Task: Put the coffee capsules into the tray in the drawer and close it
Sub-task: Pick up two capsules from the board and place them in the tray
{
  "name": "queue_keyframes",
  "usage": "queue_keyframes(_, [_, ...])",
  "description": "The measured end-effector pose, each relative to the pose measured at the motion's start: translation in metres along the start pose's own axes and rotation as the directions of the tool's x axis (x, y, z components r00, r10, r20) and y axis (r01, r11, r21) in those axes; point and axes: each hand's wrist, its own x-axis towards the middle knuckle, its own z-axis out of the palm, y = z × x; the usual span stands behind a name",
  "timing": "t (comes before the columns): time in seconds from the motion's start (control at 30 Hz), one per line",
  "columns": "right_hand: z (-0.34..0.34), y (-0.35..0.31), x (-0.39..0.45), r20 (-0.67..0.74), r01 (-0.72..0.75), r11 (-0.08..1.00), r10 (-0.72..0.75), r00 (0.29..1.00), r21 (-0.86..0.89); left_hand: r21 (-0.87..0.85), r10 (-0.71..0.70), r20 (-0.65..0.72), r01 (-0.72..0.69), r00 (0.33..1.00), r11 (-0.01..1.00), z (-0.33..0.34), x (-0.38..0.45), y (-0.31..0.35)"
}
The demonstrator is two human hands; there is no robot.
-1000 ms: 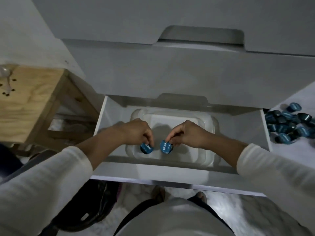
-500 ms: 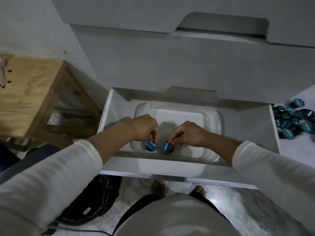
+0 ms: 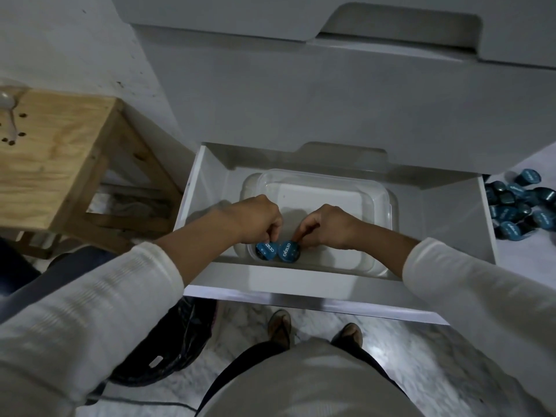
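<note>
White drawer [image 3: 210, 182] holds a clear plastic tray [image 3: 325, 188] — both hands pinch round blue foil-topped capsules [image 3: 277, 250].

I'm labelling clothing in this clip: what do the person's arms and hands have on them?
Both arms wear long, off-white, finely ribbed knit sleeves, pushed up to leave the forearms bare. The left hand and right hand are bare: no gloves, rings, watch or markings visible.

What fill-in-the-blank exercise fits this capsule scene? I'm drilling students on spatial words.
1. Each hand, left hand and right hand, holds ___ blue foil-topped coffee capsule.
2. Both capsules sit inside the clear plastic ___ in the white drawer.
3. The drawer is ___.
4. The pile of loose blue capsules lies to the drawer's ___.

Missing: one; tray; open; right
</note>
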Motion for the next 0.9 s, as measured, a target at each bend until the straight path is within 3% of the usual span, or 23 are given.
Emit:
queue_keyframes(0.13, [0.0,-0.002,-0.004,0.006,0.001,0.999,-0.001,1.0,-0.039,-0.022,-0.02,-0.033,0.019,0.999,1.0,0.0,-0.006,0.003])
queue_keyframes(0.27, [-0.002,-0.011,-0.014,-0.06,0.022,0.978,-0.035,0.998,-0.205,0.03,-0.106,-0.105,0.109,0.989,0.994,-0.002,-0.015,0.015])
queue_keyframes(0.43, [0.003,-0.012,-0.032,-0.278,0.008,0.944,-0.105,0.955,-0.33,0.007,-0.168,-0.354,0.182,0.92,0.983,0.007,-0.018,0.042])
queue_keyframes(0.53, [0.008,-0.006,-0.048,-0.432,-0.026,0.928,-0.148,0.89,-0.372,-0.027,-0.168,-0.477,0.177,0.863,0.984,0.015,-0.016,0.064])
queue_keyframes(0.67, [0.005,0.007,-0.071,-0.611,-0.039,0.891,-0.279,0.741,-0.453,-0.063,-0.142,-0.592,0.13,0.794,0.99,0.015,-0.016,0.1])
queue_keyframes(0.77, [-0.006,0.018,-0.091,-0.706,-0.117,0.858,-0.327,0.628,-0.501,-0.072,-0.11,-0.652,0.083,0.75,0.994,0.013,-0.011,0.127])
queue_keyframes(0.9, [-0.028,0.041,-0.122,-0.748,-0.149,0.849,-0.348,0.565,-0.507,-0.111,-0.079,-0.691,0.002,0.719,0.994,0.01,0.0,0.166])
